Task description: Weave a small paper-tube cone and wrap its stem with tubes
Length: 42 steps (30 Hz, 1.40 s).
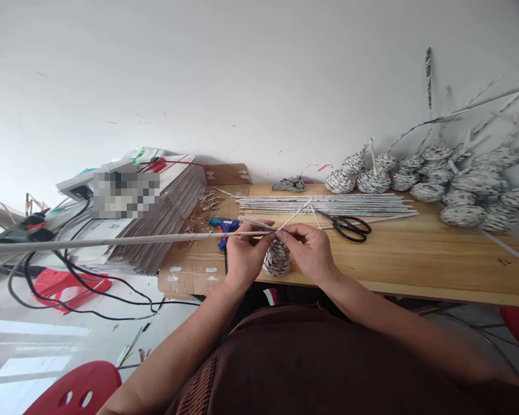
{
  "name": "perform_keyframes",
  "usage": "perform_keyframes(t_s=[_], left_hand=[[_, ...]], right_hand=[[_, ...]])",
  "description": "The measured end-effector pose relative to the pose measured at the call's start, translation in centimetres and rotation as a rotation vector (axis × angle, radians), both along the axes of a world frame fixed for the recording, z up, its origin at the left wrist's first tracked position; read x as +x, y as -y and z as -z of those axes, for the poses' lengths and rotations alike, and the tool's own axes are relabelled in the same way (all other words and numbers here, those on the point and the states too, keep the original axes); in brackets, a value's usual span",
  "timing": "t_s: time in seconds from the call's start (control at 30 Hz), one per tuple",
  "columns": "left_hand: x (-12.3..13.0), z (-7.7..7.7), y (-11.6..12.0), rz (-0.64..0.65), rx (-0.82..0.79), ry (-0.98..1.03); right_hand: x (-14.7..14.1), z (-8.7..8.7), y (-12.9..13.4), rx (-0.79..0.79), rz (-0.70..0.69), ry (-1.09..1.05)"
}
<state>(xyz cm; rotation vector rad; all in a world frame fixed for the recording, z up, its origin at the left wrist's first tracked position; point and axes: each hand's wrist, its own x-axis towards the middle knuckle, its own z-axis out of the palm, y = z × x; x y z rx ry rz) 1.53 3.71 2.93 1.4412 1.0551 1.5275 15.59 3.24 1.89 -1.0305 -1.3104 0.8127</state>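
Seen from where I am standing in the room, the left hand (pixel 248 253) is pinching a long paper rod (pixel 112 241) between thumb and fingers, and the right hand (pixel 312 253) is closing its thumb and forefinger on a thin paper stick (pixel 294 214) just beside it, the 2 sets of fingertips nearly meeting. Below them, a woven paper body (pixel 277 260) is sitting between the 2 hands, near the front edge of the wooden table (pixel 415 262); I cannot tell whether its base is touching the wood. The long rod is running far out to the left, passing over a blue glue gun (pixel 228 226) and a paper stack (pixel 155 230). Beyond the hands, a bundle of paper rods (pixel 328 203) is lying crosswise, with black scissors (pixel 350 228) resting at its near side. Farther right, a cluster of woven paper gourds (pixel 476 181) is standing near the pale wall (pixel 259 86)
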Motion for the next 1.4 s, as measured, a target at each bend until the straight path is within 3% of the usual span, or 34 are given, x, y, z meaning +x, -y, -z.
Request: perform_keyframes(t_s=[0.13,0.23,0.43,0.53,0.67,0.87,1.1,1.4], left_hand=[[-0.3,-1.0,0.3,0.039,0.027,-0.109],[-0.3,-1.3,0.5,0.071,0.024,-0.084],[0.1,-0.8,0.5,0.155,-0.163,0.157],[0.4,-0.6,0.5,0.137,-0.249,0.294],[0.7,-0.8,0.6,0.092,-0.271,0.297],[0.5,-1.1,0.7,0.109,-0.186,0.29],[0.6,0.2,-0.1,0.12,-0.249,0.379],[1.2,0.7,0.6,0.12,-0.271,0.419]], right_hand=[[0.1,-0.6,0.6,0.111,0.087,0.145],[0.2,-0.7,0.7,0.095,0.063,0.121],[0.1,-0.4,0.2,-0.006,-0.019,-0.025],[0.0,-0.3,0.1,-0.016,-0.044,-0.074],[-0.1,-0.2,0.2,0.07,-0.052,-0.09],[0.1,-0.8,0.6,0.261,-0.023,0.082],[0.5,-0.3,0.1,0.175,-0.086,-0.025],[0.5,0.0,-0.1,0.226,-0.025,0.099]])
